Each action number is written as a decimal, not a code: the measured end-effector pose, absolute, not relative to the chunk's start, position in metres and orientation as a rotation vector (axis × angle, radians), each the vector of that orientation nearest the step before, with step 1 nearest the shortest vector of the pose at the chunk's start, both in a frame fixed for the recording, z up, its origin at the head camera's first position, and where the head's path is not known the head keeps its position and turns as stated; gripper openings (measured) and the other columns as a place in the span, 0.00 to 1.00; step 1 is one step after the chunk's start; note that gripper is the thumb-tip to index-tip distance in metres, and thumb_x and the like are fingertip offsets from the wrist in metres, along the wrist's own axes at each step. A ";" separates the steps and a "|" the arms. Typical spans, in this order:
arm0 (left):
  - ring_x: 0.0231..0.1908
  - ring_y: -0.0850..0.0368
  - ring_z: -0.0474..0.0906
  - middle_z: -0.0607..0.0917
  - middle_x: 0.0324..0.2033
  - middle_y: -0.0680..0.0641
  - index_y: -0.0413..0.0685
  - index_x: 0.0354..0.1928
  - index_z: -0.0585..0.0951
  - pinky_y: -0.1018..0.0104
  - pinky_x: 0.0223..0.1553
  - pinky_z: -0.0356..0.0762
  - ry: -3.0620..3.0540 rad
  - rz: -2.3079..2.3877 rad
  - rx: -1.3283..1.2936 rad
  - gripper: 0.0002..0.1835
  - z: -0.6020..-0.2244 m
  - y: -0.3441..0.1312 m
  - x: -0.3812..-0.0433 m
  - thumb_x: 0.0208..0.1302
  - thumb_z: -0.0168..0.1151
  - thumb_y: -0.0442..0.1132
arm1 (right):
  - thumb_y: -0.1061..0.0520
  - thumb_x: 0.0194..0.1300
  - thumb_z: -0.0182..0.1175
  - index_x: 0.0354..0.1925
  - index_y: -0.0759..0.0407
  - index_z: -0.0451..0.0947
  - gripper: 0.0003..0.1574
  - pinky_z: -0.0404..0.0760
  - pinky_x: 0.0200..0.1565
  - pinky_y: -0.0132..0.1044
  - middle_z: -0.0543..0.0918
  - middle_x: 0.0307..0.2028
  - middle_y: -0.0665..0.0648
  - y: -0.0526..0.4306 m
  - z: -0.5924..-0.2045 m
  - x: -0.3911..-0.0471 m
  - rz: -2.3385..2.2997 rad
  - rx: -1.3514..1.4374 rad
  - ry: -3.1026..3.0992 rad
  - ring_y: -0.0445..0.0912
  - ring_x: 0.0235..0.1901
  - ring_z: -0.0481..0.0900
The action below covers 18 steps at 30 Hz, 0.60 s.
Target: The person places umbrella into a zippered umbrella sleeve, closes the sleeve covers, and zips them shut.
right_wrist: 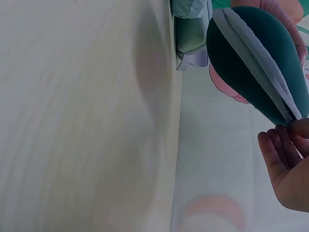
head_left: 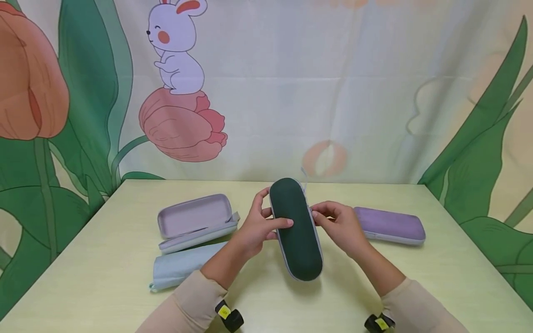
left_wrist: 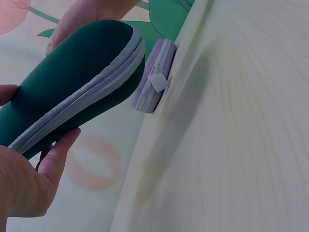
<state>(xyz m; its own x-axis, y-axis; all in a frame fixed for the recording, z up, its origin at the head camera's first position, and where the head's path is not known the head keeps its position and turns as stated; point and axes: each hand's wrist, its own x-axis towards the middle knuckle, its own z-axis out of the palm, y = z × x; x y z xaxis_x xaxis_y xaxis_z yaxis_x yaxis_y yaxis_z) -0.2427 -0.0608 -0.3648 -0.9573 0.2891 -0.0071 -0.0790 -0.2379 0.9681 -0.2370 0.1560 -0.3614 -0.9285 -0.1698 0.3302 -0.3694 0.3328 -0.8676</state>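
A dark green zippered case [head_left: 296, 249], long with rounded ends, is held up over the table and tilted in the head view. Gripping it from the left, my left hand [head_left: 251, 233] has its thumb across the front and the other fingers behind. On the right edge my right hand [head_left: 343, 226] pinches at the zipper, and the pull is hidden by the fingers. In the right wrist view the grey zipper band [right_wrist: 256, 60] runs down to those fingertips, with a narrow dark gap beside them. Along the side in the left wrist view, the zipper [left_wrist: 82, 99] looks closed.
An open lavender case [head_left: 195, 217] lies at the left on the pale table [head_left: 333, 310]. In front of it is a light blue pouch [head_left: 179, 266], partly behind the left forearm. A closed purple case [head_left: 391, 224] lies beyond the right hand. A printed curtain [head_left: 266, 92] hangs behind.
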 end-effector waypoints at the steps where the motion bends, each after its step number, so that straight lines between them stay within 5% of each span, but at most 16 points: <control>1: 0.47 0.44 0.81 0.75 0.55 0.33 0.63 0.73 0.50 0.47 0.45 0.81 1.772 2.289 0.262 0.50 -0.365 -0.061 -0.243 0.54 0.69 0.29 | 0.63 0.67 0.61 0.44 0.66 0.82 0.10 0.83 0.42 0.35 0.85 0.37 0.59 0.155 -0.361 -0.237 1.611 0.498 -2.415 0.48 0.34 0.84; 9: 0.46 0.44 0.81 0.74 0.55 0.34 0.69 0.72 0.52 0.44 0.42 0.81 1.747 2.312 0.251 0.50 -0.368 -0.061 -0.244 0.54 0.68 0.28 | 0.64 0.67 0.61 0.38 0.61 0.80 0.02 0.83 0.36 0.37 0.81 0.27 0.51 0.151 -0.363 -0.233 1.105 0.664 -2.373 0.42 0.28 0.79; 18: 0.46 0.44 0.81 0.74 0.55 0.34 0.67 0.72 0.54 0.46 0.41 0.82 1.758 2.360 0.210 0.49 -0.370 -0.060 -0.244 0.54 0.68 0.29 | 0.70 0.59 0.64 0.36 0.66 0.80 0.05 0.77 0.32 0.39 0.80 0.29 0.56 0.151 -0.366 -0.238 0.644 0.870 -2.158 0.47 0.28 0.73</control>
